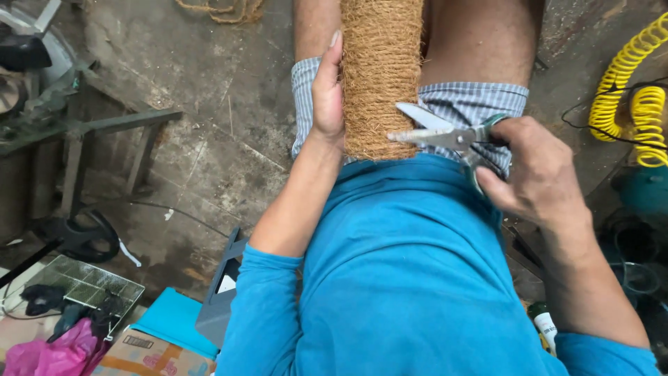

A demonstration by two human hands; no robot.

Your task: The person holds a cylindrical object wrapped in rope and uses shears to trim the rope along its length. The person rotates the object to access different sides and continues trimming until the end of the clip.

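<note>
A thick pole wrapped in brown coir rope (380, 76) stands between my knees, reaching from my lap to the top edge of the view. My left hand (327, 94) lies flat along the pole's left side, fingers pointing up. My right hand (539, 170) grips the green handles of a pair of scissors (435, 132). Their metal blades are parted and point left, with the tips touching the lower right part of the rope wrapping. I wear a blue long-sleeved shirt and checked shorts.
A coiled yellow air hose (637, 90) hangs at the right. A metal stand with a fan (42, 83) is at the left on the stained concrete floor (209, 90). A wire tray (83, 282), pink bag (56, 351) and cardboard box (149, 351) lie bottom left.
</note>
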